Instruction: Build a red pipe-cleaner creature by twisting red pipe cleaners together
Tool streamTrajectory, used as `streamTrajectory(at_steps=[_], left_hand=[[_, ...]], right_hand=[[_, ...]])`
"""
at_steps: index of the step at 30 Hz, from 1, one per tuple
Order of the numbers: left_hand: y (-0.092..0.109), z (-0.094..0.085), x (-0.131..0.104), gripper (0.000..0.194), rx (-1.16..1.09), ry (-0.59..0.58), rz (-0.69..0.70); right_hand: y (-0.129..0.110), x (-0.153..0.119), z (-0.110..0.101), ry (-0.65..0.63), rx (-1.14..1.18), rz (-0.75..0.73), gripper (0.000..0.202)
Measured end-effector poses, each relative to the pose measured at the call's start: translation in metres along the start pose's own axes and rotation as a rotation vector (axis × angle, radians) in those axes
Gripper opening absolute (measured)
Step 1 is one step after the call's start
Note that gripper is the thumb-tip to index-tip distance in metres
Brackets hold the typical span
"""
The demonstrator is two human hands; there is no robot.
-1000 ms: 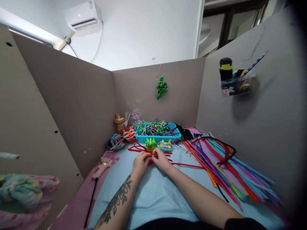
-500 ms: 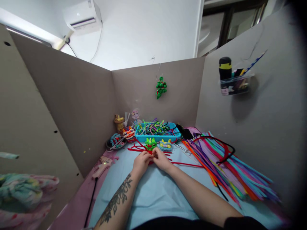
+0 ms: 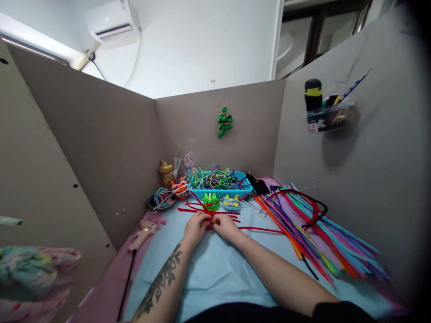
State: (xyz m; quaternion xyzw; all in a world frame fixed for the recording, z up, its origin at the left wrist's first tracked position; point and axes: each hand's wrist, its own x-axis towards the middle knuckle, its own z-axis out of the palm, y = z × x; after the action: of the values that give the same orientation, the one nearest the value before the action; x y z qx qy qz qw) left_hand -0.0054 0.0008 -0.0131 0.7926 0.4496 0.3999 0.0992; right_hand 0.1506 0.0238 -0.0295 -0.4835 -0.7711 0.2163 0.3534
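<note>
My left hand (image 3: 197, 226) and my right hand (image 3: 225, 225) meet over the blue cloth (image 3: 218, 269), fingertips pinched close together. Between them they hold red pipe cleaners (image 3: 191, 210), whose ends stick out left and right past my fingers. One long red strand runs from beside my right wrist across the cloth. The exact spot where my fingers grip is too small to make out. Just beyond my hands sit a green fuzzy animal head (image 3: 211, 202) and a light blue one with yellow ears (image 3: 231, 204).
Behind stands a blue tray (image 3: 202, 194) of tangled pipe cleaner scraps. Colourful pipe cleaners (image 3: 323, 233) spread along the right. Pliers or scissors (image 3: 254, 205) lie near them. At left are a dark bowl (image 3: 161, 205), an orange striped piece (image 3: 181, 188) and a corded glue gun (image 3: 143, 235).
My fingertips have drawn slightly apart and lowered a little, so more red shows between and above them. The whole view has shifted slightly; the surrounding things stay put.
</note>
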Motion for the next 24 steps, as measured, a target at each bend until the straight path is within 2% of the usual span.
streamTrajectory(at_steps=[4,9,16,24], left_hand=[[-0.0017,-0.0016,-0.0005,0.019,0.011,0.038,-0.019],[0.0006,-0.0002,-0.0011,0.009,0.056,0.008,-0.014],[0.0012,-0.0008,-0.0014,0.015,0.116,-0.001,0.008],[0.0036,0.0014,-0.0007,0.009,0.188,0.017,-0.026]], right_hand=[[0.0039,0.0005,0.0063,0.034,0.029,-0.014,0.011],[0.0031,0.0002,0.0073,0.041,0.021,-0.014,0.01],[0.0019,0.0008,0.0062,0.018,0.067,-0.033,0.01],[0.0003,0.0022,0.0049,0.0,0.137,-0.056,0.015]])
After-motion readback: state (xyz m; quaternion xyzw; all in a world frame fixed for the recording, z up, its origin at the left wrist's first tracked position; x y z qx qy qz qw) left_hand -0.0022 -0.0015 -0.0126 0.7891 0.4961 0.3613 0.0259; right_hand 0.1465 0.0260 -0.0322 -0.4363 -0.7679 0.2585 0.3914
